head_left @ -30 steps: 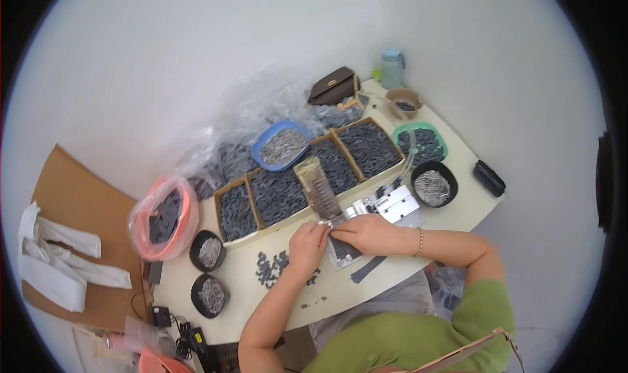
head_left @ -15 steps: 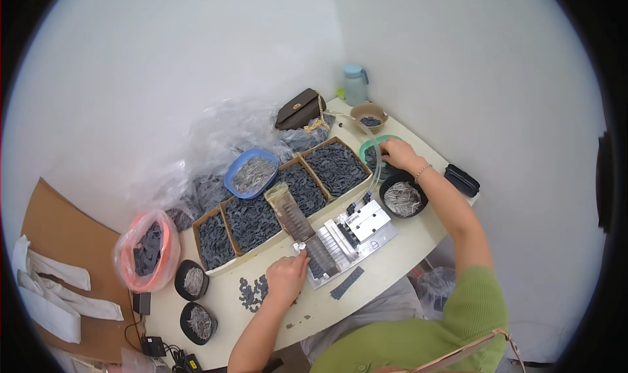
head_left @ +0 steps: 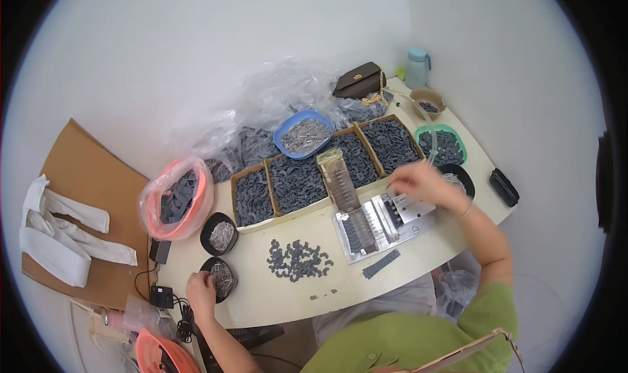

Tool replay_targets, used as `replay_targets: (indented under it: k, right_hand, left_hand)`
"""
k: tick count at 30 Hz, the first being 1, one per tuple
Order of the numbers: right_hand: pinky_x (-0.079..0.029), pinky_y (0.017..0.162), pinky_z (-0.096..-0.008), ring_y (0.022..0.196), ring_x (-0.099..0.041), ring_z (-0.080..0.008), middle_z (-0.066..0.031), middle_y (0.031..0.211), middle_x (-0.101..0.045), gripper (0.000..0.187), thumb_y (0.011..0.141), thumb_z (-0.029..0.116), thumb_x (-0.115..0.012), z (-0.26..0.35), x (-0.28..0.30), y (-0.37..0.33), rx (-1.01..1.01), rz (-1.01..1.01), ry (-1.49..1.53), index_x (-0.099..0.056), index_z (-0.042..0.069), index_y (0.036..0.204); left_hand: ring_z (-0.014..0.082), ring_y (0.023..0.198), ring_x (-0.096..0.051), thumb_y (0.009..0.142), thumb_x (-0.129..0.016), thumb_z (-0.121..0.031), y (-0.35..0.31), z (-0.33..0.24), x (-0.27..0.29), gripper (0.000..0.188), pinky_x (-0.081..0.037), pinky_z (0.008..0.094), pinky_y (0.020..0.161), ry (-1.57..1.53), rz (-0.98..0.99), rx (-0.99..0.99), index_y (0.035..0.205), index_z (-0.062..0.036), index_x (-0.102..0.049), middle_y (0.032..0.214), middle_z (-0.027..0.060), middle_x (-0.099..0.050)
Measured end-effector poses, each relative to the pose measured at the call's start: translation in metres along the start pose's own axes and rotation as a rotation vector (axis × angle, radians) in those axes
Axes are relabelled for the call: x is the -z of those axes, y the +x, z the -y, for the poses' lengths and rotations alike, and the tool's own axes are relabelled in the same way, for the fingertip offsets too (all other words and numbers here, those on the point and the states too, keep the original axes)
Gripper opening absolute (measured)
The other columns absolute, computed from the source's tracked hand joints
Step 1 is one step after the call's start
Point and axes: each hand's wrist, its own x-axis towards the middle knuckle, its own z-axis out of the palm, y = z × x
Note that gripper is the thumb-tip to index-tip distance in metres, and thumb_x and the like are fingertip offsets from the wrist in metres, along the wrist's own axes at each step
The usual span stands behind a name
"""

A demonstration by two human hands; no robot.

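At the left edge of the table, my left hand dips its fingertips, drawn together, into a black bowl of thin metal pins; whatever they hold is too small to see. My right hand, somewhat blurred, hangs over the metal assembly fixture with thumb and fingers pinched; I cannot make out what is between them. A clear slotted column stands on the fixture's left part, dark pieces in its slots. Before the fixture lies a strip of joined dark pieces. Loose dark pieces are scattered to its left.
A divided cardboard box of dark pieces stands behind, with a blue tray of pins on it. Around are a second black bowl, a green tray, a bagged pink basket, a bottle and a black case.
My left hand has left the fixture and moved left to the near black bowl of pins. My right hand has come from the green tray back over the fixture. The view has shifted.
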Motion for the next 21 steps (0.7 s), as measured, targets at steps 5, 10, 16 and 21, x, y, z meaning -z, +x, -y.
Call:
replay_targets:
  k: [5,10,16,21]
  right_hand:
    - [-0.051,0.067,-0.0372,0.078,-0.063,-0.0278,-0.009,0.08,-0.061,0.013,0.081,0.015,-0.063,0.014,-0.098,0.015,0.335,0.0,-0.281,-0.063,0.005,0.089]
    - [-0.05,0.068,-0.0362,0.079,-0.058,-0.0246,-0.0081,0.08,-0.055,0.014,0.076,0.011,-0.059,0.017,-0.117,0.015,0.479,-0.043,-0.444,-0.061,0.004,0.087]
    - [-0.045,0.073,-0.034,0.084,-0.055,-0.0223,-0.0072,0.092,-0.055,0.028,0.078,0.011,-0.054,0.032,-0.106,-0.007,0.5,-0.052,-0.661,-0.062,0.001,0.103]
    - [-0.044,0.073,-0.0365,0.085,-0.056,-0.0248,-0.0091,0.097,-0.058,0.029,0.08,0.012,-0.053,0.017,-0.092,-0.014,0.464,-0.165,-0.556,-0.063,0.003,0.106]
  left_hand:
    - [0.0339,0.078,-0.063,0.074,-0.07,-0.007,0.006,-0.004,-0.001,0.01,-0.049,0.0418,0.071,-0.114,0.202,0.158,0.081,-0.001,-0.066,0.08,0.0173,-0.065]
    - [0.0351,0.078,-0.062,0.076,-0.067,-0.006,0.004,-0.003,-0.006,0.01,-0.048,0.0431,0.069,-0.062,0.152,0.099,0.083,-0.0007,-0.062,0.081,0.0177,-0.063]
    - [0.038,0.077,-0.059,0.078,-0.064,-0.005,0.008,-0.016,-0.01,0.009,-0.047,0.045,0.069,-0.122,0.124,0.002,0.082,-0.0001,-0.058,0.082,0.0185,-0.06]
    - [0.0385,0.078,-0.058,0.079,-0.063,-0.005,0.008,-0.011,-0.008,0.008,-0.047,0.0452,0.069,-0.071,0.133,0.019,0.083,-0.0016,-0.057,0.082,0.0177,-0.059]
